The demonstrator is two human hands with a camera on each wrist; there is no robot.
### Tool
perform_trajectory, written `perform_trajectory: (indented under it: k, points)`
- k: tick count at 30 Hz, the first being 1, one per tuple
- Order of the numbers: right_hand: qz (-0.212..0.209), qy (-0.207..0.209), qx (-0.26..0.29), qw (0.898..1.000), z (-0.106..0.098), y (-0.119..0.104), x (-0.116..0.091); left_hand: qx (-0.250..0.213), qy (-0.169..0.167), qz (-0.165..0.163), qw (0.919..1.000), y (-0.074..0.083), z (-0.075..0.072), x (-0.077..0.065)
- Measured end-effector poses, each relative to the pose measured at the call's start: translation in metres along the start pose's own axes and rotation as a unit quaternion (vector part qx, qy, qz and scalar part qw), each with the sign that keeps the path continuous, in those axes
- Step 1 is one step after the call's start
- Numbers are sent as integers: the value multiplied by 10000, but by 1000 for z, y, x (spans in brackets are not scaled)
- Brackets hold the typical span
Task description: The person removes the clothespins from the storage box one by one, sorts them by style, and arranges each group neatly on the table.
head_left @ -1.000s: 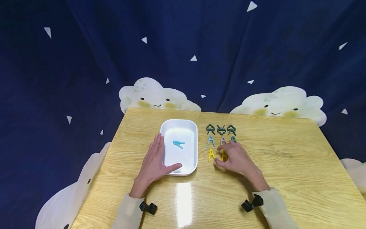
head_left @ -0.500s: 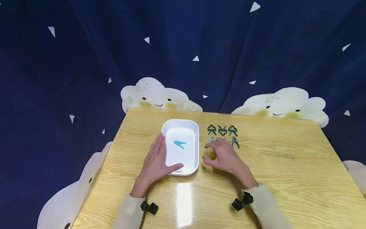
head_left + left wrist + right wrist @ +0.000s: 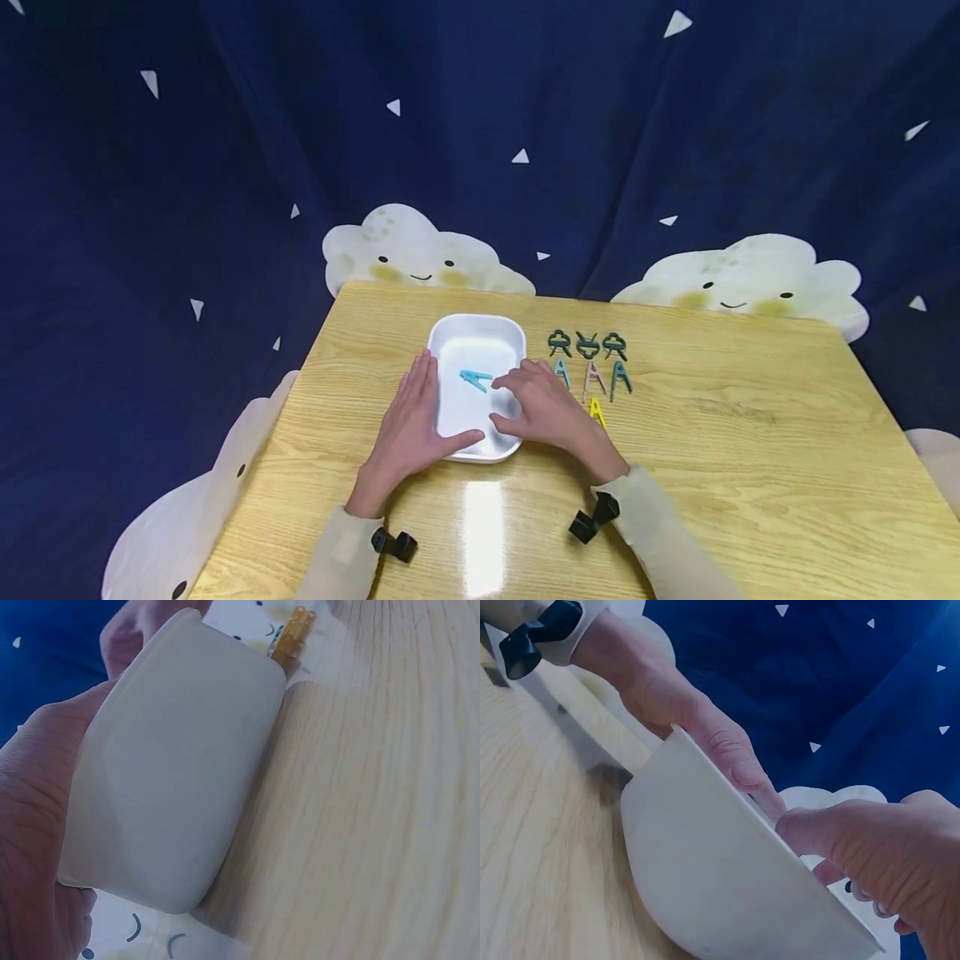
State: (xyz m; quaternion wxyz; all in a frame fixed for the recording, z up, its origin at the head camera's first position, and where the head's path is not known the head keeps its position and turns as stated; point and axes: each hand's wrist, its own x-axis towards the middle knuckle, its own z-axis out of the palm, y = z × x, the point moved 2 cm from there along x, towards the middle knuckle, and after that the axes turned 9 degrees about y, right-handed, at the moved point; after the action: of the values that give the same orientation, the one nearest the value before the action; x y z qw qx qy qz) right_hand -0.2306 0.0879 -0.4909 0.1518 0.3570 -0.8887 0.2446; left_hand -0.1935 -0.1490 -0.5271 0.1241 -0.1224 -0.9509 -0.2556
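Note:
My left hand (image 3: 407,412) rests at the left side of a white tray (image 3: 468,329), its fingers straight along the left rim and its thumb across the near-left corner. In the left wrist view that hand (image 3: 37,780) lies along the tray's rim (image 3: 187,750). Inside the tray is a light blue clothespin (image 3: 475,380). Over the tray's right part hovers my right hand (image 3: 543,408), thumb and forefinger curved with a gap between them, close to the clothespin. Nothing shows between those fingers. In the right wrist view the right hand (image 3: 900,847) reaches over the rim.
Right of the tray, dark green cloud-shaped clips (image 3: 587,345) form a row. Below them lie a light blue clothespin (image 3: 561,372), a pink one (image 3: 593,379) and a dark teal one (image 3: 620,379). A yellow clothespin (image 3: 596,412) is partly behind the right wrist. A dark blue curtain (image 3: 480,125) hangs behind.
My right hand has moved left from above the yellow clothespins to over the tray. My left hand, the tray and the light blue clothespin in it stay in place.

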Motion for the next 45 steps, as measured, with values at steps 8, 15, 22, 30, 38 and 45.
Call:
perform_trajectory:
  k: [8, 15, 22, 30, 38, 45]
  points:
    - [28, -336, -5, 9994, 17, -2, 16, -35, 46, 92, 9999, 0, 1, -2]
    - [266, -706, -594, 9954, 38, -5, 28, -61, 148, 177, 9997, 0, 0, -2]
    - [515, -961, -1501, 9826, 46, -7, 33, 44, 88, 160, 9998, 1, 1, -1]
    - [666, -992, -1899, 9745, 50, -9, 35, 2, 102, 156, 9998, 0, 0, 0]
    - [643, -899, -1928, 9750, 50, -9, 35, -44, 61, 119, 9999, -1, 0, 0]
    - [749, -873, -1881, 9754, 51, -8, 34, -5, 108, 182, 9998, -1, 1, 0]
